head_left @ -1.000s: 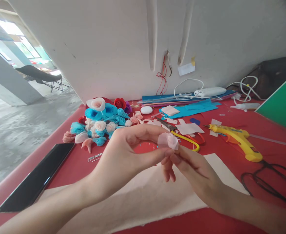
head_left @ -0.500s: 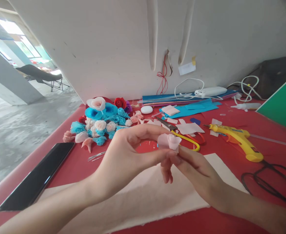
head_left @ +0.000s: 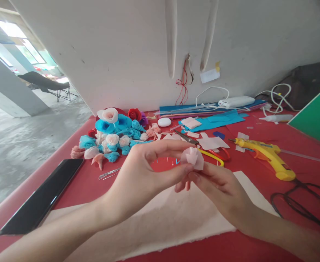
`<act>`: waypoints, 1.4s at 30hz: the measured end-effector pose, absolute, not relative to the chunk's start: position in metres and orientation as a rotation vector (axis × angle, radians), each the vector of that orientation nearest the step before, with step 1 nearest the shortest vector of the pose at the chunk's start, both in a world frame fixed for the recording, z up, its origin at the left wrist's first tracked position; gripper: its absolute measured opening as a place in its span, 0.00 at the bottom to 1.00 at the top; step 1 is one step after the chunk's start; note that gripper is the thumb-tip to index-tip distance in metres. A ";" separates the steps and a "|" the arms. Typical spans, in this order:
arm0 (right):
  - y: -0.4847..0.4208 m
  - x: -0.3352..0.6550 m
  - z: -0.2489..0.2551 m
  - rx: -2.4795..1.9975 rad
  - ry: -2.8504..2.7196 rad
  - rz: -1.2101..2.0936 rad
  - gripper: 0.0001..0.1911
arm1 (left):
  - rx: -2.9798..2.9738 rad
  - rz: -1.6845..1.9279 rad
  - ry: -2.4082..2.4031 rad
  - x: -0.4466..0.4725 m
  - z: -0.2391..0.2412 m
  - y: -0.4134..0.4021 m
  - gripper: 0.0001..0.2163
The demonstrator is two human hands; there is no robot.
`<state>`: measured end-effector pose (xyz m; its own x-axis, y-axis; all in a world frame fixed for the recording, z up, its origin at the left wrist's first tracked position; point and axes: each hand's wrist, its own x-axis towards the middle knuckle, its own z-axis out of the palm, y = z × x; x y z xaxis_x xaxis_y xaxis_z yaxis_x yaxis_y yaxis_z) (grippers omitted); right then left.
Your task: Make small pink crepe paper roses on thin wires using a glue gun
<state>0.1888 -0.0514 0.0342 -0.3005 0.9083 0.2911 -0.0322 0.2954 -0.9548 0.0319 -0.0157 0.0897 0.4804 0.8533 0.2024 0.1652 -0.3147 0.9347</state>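
Observation:
A small pale pink paper flower (head_left: pixel 192 158) with thin layered petals is held up between my two hands. My left hand (head_left: pixel 149 163) pinches its left side, thumb below and index finger behind. From the right, my right hand (head_left: pixel 217 185) closes its thumb and fingers at the flower's base. A thin stem tip shows just under the fingers. Below both hands a cream cloth (head_left: pixel 154 222) lies on the red tabletop (head_left: pixel 203 247). Behind the flower are scissors (head_left: pixel 211 157) with yellow and red handles, partly hidden by it.
Finished paper flowers (head_left: pixel 112 139) in blue, white, pink and red crowd the back left. A black phone-like slab (head_left: pixel 42 196) lies left, near thin wires (head_left: pixel 109 174). At right rests a yellow glue gun (head_left: pixel 269 154) with its black cord (head_left: pixel 293 196). Blue paper sheets (head_left: pixel 217 120) lie behind.
The flower has turned in my fingers, so its folded centre now faces me more. Its petal edge has shifted slightly right, and my right fingers have moved a little beneath it.

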 end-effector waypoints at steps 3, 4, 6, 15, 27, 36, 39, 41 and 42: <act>-0.051 0.188 0.034 -0.845 -1.584 1.098 0.11 | 1.742 0.892 0.862 0.034 0.091 -0.016 0.11; -0.051 0.187 0.034 -0.851 -1.590 1.072 0.11 | 1.735 0.892 0.856 0.034 0.092 -0.016 0.12; -0.050 0.187 0.035 -0.862 -1.591 1.033 0.11 | 1.727 0.902 0.848 0.034 0.092 -0.017 0.13; -0.050 0.190 0.033 -0.892 -1.601 0.864 0.11 | 1.679 0.936 0.838 0.033 0.091 -0.019 0.13; -0.048 0.187 0.035 -0.931 -1.531 0.886 0.09 | 1.679 0.959 0.867 0.036 0.090 -0.019 0.12; -0.052 0.190 0.038 -0.952 -1.455 1.005 0.07 | 1.742 0.926 0.910 0.034 0.088 -0.020 0.10; -0.053 0.192 0.039 -0.947 -1.446 1.036 0.07 | 1.780 0.929 0.919 0.034 0.088 -0.020 0.11; -0.053 0.192 0.039 -0.943 -1.429 1.067 0.08 | 1.784 0.921 0.923 0.034 0.088 -0.020 0.12; -0.053 0.192 0.039 -0.952 -1.421 1.074 0.08 | 1.781 0.915 0.922 0.034 0.088 -0.019 0.13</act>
